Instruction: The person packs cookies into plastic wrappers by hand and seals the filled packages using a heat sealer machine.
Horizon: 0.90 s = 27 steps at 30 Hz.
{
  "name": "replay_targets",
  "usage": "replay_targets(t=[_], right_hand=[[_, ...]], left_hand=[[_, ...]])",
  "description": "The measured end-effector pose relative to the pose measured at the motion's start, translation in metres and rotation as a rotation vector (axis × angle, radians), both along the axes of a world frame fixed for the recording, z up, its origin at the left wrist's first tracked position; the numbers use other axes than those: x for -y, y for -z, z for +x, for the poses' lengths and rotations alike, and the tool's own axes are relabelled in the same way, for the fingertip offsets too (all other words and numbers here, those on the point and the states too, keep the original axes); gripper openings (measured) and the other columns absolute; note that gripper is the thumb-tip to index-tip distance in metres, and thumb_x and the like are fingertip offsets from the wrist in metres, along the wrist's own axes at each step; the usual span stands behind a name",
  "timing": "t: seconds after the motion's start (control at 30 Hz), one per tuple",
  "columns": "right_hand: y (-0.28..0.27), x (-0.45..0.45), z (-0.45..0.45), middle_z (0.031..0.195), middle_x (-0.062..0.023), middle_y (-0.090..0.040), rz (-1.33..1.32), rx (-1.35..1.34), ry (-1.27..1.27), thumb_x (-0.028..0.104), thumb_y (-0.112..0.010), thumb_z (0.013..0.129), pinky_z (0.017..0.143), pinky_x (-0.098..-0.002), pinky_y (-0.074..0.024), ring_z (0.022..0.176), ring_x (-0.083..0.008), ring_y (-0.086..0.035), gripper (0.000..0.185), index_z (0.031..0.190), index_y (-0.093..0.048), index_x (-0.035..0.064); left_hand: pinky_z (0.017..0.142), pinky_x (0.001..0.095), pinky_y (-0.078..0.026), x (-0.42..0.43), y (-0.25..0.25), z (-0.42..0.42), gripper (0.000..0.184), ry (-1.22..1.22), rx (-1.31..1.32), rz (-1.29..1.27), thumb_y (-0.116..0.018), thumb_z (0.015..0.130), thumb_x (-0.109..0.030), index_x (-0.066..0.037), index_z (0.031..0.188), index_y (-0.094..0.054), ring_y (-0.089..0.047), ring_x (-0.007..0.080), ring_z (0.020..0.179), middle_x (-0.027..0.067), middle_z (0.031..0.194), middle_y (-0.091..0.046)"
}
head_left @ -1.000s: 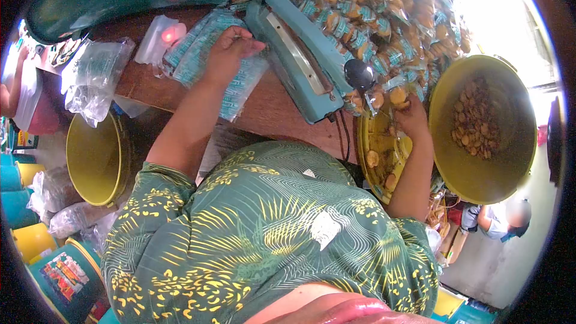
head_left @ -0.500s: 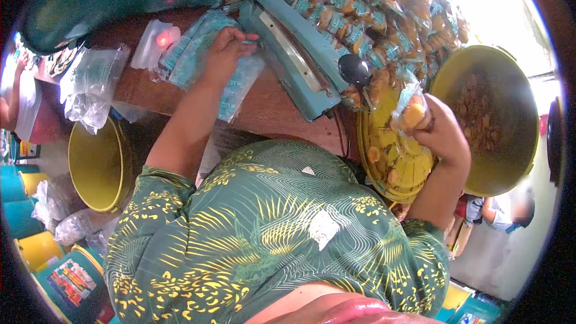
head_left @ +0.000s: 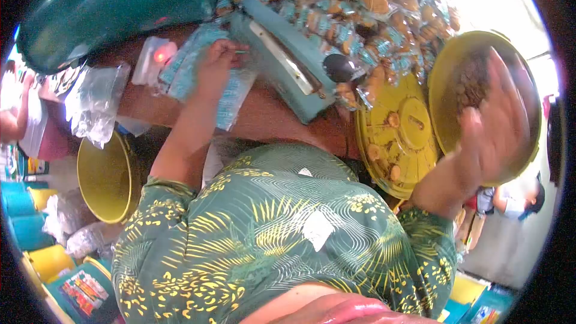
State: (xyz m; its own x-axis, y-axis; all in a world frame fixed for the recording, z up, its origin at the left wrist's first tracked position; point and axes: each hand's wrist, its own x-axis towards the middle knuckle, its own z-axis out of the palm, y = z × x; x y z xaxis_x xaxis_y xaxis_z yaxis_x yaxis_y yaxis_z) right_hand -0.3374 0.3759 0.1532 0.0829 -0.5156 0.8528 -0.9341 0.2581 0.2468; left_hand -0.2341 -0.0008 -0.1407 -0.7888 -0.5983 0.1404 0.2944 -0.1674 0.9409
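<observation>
My left hand (head_left: 217, 63) is over the blue-printed plastic bags (head_left: 231, 99), beside the heat sealer (head_left: 288, 63). Its fingers look drawn together, with a small bluish bit at the tips that I cannot make out. My right hand (head_left: 498, 123), slightly blurred, is open with fingers stretched over the yellow bucket (head_left: 441, 120); brown pieces (head_left: 474, 81) lie inside. Just left of that bucket, a yellow lid (head_left: 414, 131) bears a few round baked pieces (head_left: 393, 173). A black round knob-like thing (head_left: 339, 68) sits by the sealer's end.
Many filled packets (head_left: 354, 18) are heaped behind the sealer. A large green tub (head_left: 120, 12) stands at the back left. Clear bags (head_left: 99, 99) hang over the table's left edge, above another yellow bucket (head_left: 108, 180). A person (head_left: 519, 198) is at far right.
My right hand has let go of the filled packet and moved right, opening over the bucket. The left hand's fingers have drawn in slightly. The view has shifted a little.
</observation>
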Motion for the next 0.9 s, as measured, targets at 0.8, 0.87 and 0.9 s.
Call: replay_targets(t=[0.8, 0.87, 0.9], right_hand=[[-0.061, -0.045, 0.086, 0.14, -0.0142, -0.051, 0.096, -0.287, -0.519, 0.014, -0.053, 0.088, 0.116, -0.0488, -0.0256, 0.132, -0.0245, -0.046, 0.049, 0.135, -0.046, -0.0003], [-0.055, -0.043, 0.087, 0.141, -0.0144, -0.05, -0.041, -0.273, -0.544, 0.014, -0.053, 0.088, 0.112, -0.0462, -0.0281, 0.133, -0.0253, -0.044, 0.049, 0.136, -0.047, 0.0015], [-0.054, -0.045, 0.087, 0.141, -0.0141, -0.051, -0.085, -0.262, -0.551, 0.014, -0.053, 0.089, 0.11, -0.0439, -0.0306, 0.134, -0.0249, -0.044, 0.048, 0.135, -0.048, 0.0026]], left_hand=[[0.071, 0.0331, -0.057, -0.011, -0.013, 0.005, 0.003, -0.131, 0.0, 0.044, -0.054, 0.097, -0.009, -0.011, 0.099, -0.055, -0.061, 0.0183, 0.098, 0.0055, 0.118, -0.056], [0.071, 0.033, -0.057, -0.013, -0.014, 0.004, 0.003, -0.133, -0.017, 0.015, -0.053, 0.097, -0.008, -0.01, 0.098, -0.055, -0.061, 0.0187, 0.099, 0.0061, 0.118, -0.056], [0.071, 0.0336, -0.057, -0.014, -0.017, 0.004, 0.004, -0.132, -0.012, 0.023, -0.053, 0.097, -0.008, -0.01, 0.098, -0.055, -0.061, 0.0191, 0.099, 0.0063, 0.118, -0.056]])
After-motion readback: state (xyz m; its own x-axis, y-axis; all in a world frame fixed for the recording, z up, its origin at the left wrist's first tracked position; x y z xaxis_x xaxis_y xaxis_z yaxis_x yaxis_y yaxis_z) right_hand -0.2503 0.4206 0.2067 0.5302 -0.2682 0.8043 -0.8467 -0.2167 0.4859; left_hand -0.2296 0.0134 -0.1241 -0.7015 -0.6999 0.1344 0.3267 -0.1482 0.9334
